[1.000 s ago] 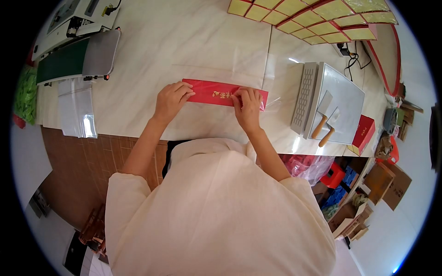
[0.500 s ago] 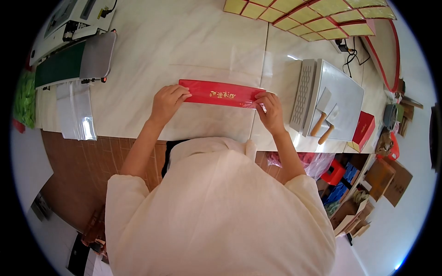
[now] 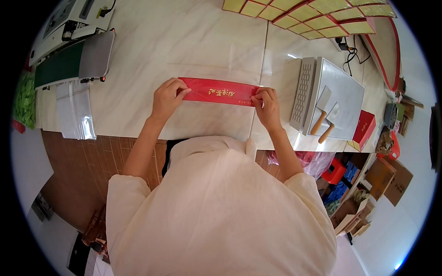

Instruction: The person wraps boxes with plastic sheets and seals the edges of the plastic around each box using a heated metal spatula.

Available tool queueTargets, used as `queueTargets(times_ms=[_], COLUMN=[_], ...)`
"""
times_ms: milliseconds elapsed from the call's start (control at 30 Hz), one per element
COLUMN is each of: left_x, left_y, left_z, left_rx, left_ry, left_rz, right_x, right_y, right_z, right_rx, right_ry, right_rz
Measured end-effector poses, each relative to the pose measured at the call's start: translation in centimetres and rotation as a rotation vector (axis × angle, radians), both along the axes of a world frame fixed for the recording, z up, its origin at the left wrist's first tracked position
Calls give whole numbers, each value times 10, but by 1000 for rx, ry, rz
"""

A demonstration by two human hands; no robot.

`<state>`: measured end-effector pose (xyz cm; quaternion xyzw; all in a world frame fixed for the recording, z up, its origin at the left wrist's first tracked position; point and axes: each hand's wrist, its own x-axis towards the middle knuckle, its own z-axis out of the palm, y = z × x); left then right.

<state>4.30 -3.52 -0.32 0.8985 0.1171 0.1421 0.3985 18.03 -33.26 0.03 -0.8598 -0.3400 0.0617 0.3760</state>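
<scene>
A long red strip with gold lettering lies across the middle of the marble-patterned table, stretched between my two hands. My left hand pinches its left end between thumb and fingers. The right end is pinched in my right hand, with the fingertips over the corner. Clear film shows faintly on the table just beyond the strip.
At right, a grey metal machine carries two wooden-handled scrapers, with a red box beside it. Gold-and-red boxes stand at the back right. Clear plastic bags and a green-belted machine are at left.
My right hand has moved right from over the lettering to the strip's right end, uncovering the gold characters. My left hand has shifted slightly left, still on the left end.
</scene>
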Motion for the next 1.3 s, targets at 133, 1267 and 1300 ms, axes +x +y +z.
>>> queueTargets(times_ms=[133,1267,1300], left_x=[0,2,2], left_y=[0,-14,-15], left_z=[-2,2,2], left_rx=[19,18,14], left_ry=[21,57,94], left_rz=[-8,62,85], right_x=[-1,-52,-64], right_y=[2,76,86], right_z=[-2,-11,-15], right_rx=[17,140,96], right_ry=[-39,-234,-236], right_rz=[-6,136,175])
